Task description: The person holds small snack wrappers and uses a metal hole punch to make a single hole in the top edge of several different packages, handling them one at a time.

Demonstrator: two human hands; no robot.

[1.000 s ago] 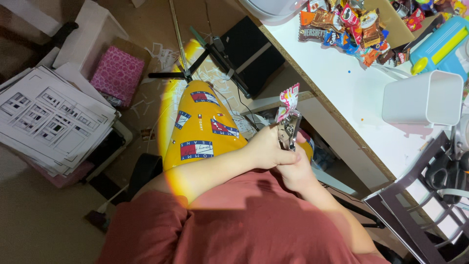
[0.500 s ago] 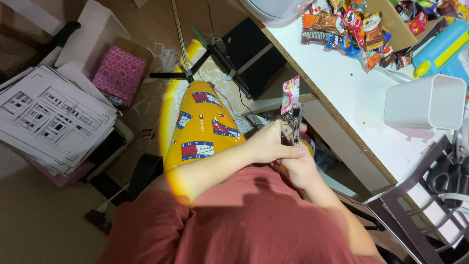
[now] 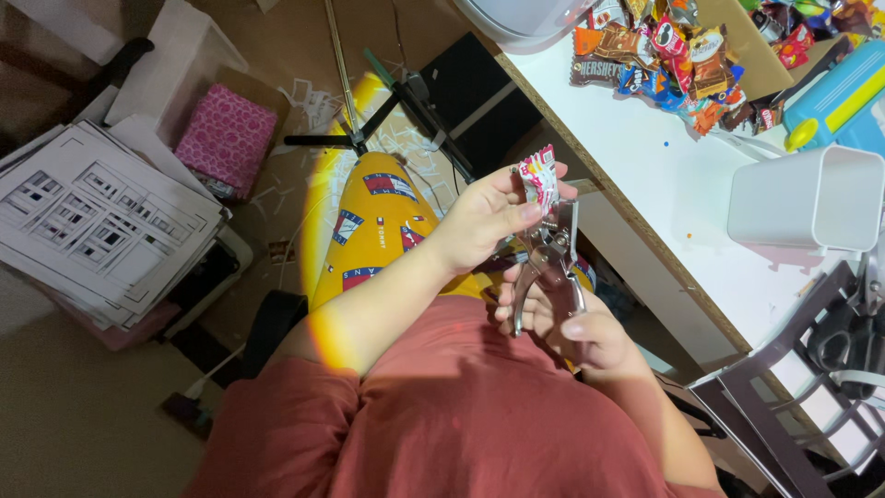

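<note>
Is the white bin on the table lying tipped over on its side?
No, the white bin stands upright on the white table, its open top facing the camera.

Seen from above: a rust-red short-sleeved shirt [image 3: 479,415], loose and creased across the chest, sleeve hem bunched at the upper arm. Below it, bright yellow trousers [image 3: 373,231] dotted with small red, white and blue rectangular patches. Bare forearms, bare left hand [image 3: 479,221] and right hand [image 3: 581,332], no rings or watch visible.

You see two hands: left hand [image 3: 479,221] and right hand [image 3: 576,332]; one metal hole punch [image 3: 546,272]; one pink-and-white wrapper [image 3: 537,180]; one white bin [image 3: 802,198] on the surface [image 3: 645,157]; one pink box [image 3: 226,138]; one paper stack [image 3: 92,226].
</note>
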